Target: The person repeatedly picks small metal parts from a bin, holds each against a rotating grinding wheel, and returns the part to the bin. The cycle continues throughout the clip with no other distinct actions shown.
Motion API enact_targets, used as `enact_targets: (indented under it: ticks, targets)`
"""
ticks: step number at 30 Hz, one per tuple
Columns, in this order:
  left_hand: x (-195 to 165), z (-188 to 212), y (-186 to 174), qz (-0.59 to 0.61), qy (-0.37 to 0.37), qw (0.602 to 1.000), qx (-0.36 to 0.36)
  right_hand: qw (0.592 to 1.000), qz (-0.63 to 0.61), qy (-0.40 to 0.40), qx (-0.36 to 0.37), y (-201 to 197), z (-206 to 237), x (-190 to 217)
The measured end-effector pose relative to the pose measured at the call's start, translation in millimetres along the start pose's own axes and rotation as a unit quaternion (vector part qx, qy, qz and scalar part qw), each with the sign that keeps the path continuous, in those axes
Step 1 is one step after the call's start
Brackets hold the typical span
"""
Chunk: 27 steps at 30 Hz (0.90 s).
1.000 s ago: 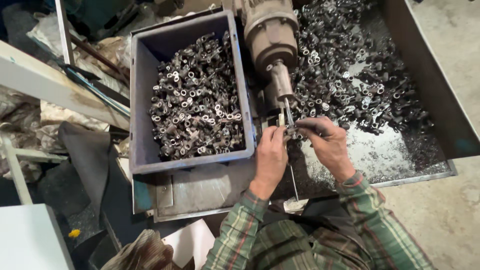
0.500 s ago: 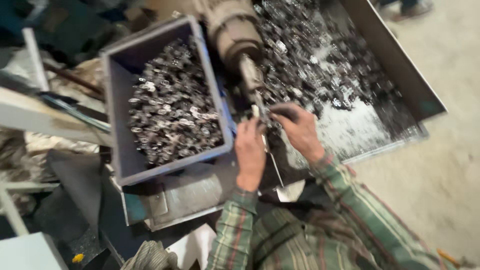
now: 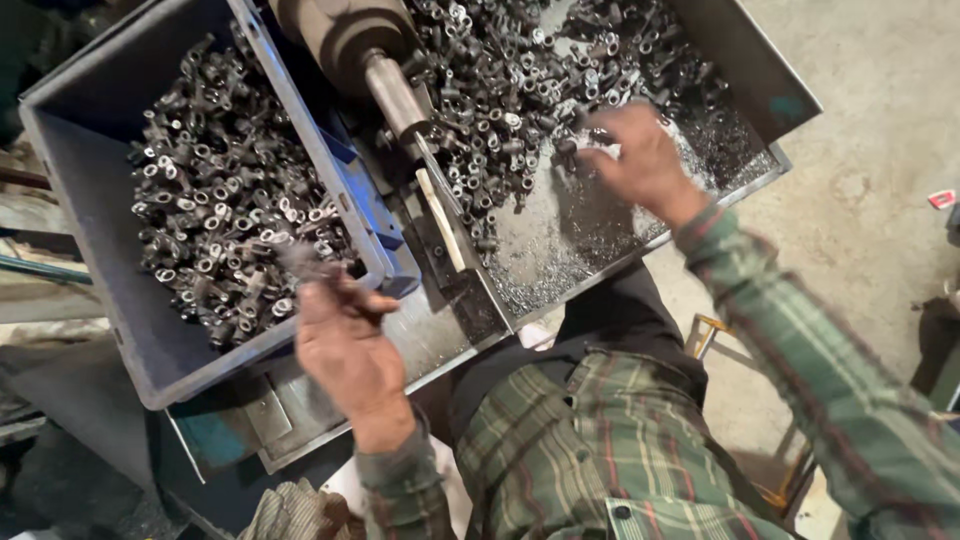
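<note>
Nearest the camera is the person's plaid shirt sleeve (image 3: 800,340), green with red lines. Just above it the left hand (image 3: 345,345) hangs over the near rim of the grey plastic bin (image 3: 70,230), fingers curled together around what looks like a small dark metal piece (image 3: 300,262) — motion blur makes the grip hard to read. The bin is heaped with small metal fittings (image 3: 220,210), short tubes with ring ends. To the right of the bin stands the machine spindle (image 3: 395,90), a round steel shaft pointing toward the person. Right of the spindle lies the metal tray (image 3: 770,95), where the right hand (image 3: 635,155) rests on a second pile of fittings (image 3: 520,90), fingers bent down into them — shavings glitter beneath. Far right of the tray, a small red-and-white scrap (image 3: 941,199) lies on the concrete floor (image 3: 880,200).
</note>
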<state>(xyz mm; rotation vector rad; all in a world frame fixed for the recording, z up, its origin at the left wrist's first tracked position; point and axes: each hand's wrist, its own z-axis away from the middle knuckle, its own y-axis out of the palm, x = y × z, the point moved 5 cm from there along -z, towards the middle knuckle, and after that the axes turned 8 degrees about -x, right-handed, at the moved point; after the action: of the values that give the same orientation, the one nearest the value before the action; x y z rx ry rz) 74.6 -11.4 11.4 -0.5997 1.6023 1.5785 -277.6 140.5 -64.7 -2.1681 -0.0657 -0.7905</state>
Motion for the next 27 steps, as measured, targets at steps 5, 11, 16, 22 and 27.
enact_targets:
  ticks: [5, 11, 16, 22, 27]
  targets:
    - [22.5, 10.5, -2.5, -0.078, -0.045, 0.996, 0.019, 0.984, 0.155, 0.087, -0.007, 1.4, -10.3, -50.2]
    - [48.0, 36.3, 11.8, -0.324, 0.001, 0.941, 0.099, 0.982, 0.115, 0.046, -0.145, -3.1, 22.5, -20.9]
    - [35.6, 38.3, 38.0, -0.459, 0.212, 0.848, 0.158, 0.956, -0.090, 0.255, -0.111, -2.8, 49.2, 10.7]
    - [48.2, 22.9, 53.2, -0.506, 0.261, 0.808, 0.151, 0.826, -0.484, 0.277, 0.082, 39.4, 35.8, 92.0]
    - [55.5, 6.2, 51.5, -0.531, 0.268, 0.791, 0.142, 0.873, -0.438, 0.195, 0.090, 50.7, 4.5, 121.3]
